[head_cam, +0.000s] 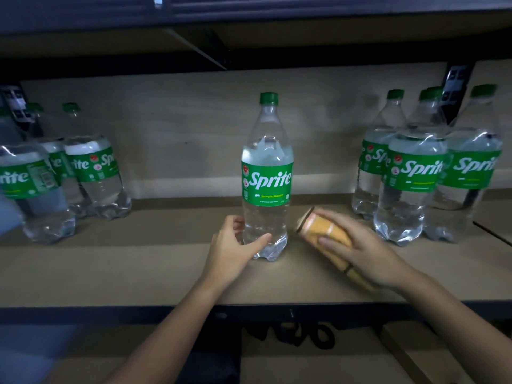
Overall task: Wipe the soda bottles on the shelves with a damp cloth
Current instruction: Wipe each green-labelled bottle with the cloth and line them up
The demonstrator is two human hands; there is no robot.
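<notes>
On middle of shelf [138,273], head view: one soda bottle [267,176] upright, alone, label forward. Left hand [232,245] curled round its base, thumb across front, likely steadying it for wiping. Right hand [357,250] grips folded yellow cloth [324,231] just beside bottle, not touching. More bottles left [94,176] and right [410,184], well apart.

The shelf [138,273] carries 8 Sprite bottles: 3 on the left [94,173], 1 in the middle [267,176] and 4 on the right [412,178], plus 1 yellow cloth [327,231] and 2 hands.
</notes>
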